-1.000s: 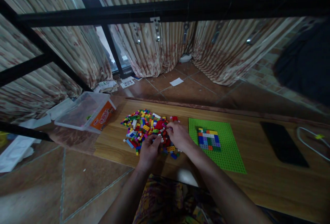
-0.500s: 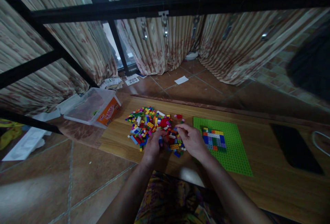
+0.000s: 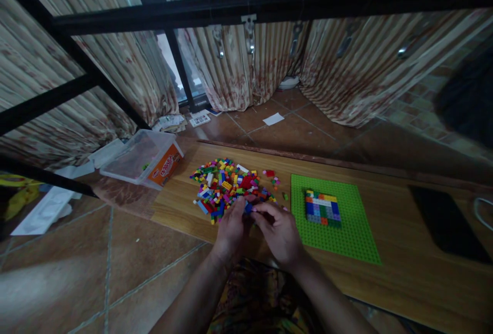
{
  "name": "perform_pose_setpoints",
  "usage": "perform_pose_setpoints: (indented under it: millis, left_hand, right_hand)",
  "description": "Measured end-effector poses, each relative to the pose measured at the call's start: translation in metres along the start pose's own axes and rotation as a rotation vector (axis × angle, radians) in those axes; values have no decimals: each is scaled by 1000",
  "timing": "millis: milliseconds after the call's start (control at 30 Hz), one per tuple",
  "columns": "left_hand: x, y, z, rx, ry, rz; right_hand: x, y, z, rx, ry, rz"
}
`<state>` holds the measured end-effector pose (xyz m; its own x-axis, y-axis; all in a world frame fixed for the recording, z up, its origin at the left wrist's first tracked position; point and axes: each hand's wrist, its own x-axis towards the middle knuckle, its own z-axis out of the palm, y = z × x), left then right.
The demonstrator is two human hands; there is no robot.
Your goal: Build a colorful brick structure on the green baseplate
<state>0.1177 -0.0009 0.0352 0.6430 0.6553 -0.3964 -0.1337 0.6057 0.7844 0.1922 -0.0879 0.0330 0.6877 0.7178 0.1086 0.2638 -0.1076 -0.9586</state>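
A clear plastic storage box with an orange label [image 3: 144, 159] lies tipped at the left end of the low wooden board [image 3: 404, 272], a flat black rectangular slab [image 3: 447, 223] rests near its right end, and striped beige curtains [image 3: 265, 67] hang behind a black metal frame [image 3: 269, 8] over brown floor tiles [image 3: 115, 272].

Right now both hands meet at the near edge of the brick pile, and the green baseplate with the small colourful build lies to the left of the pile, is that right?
Not quite. In the head view the green baseplate lies to the right of the brick pile, not the left. The rest holds: the left hand and right hand meet at the pile's near edge, and the small colourful build sits on the baseplate.
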Motion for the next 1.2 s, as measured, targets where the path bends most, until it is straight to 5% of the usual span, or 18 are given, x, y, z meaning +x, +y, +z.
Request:
perform_pose_setpoints:
  millis: [300,833,1000,1200]
  left_hand:
    - [-19,21,1,371,-100,96]
    - [-18,18,1,211,-126,-30]
    - [-21,20,4,315,-112,5]
    - [-22,15,4,313,-61,34]
  right_hand:
    - [3,-9,-10,396,5,315]
    - [5,-6,-12,840,18,508]
    - [3,-8,-10,595,-34,400]
    - [-4,-10,-1,253,65,202]
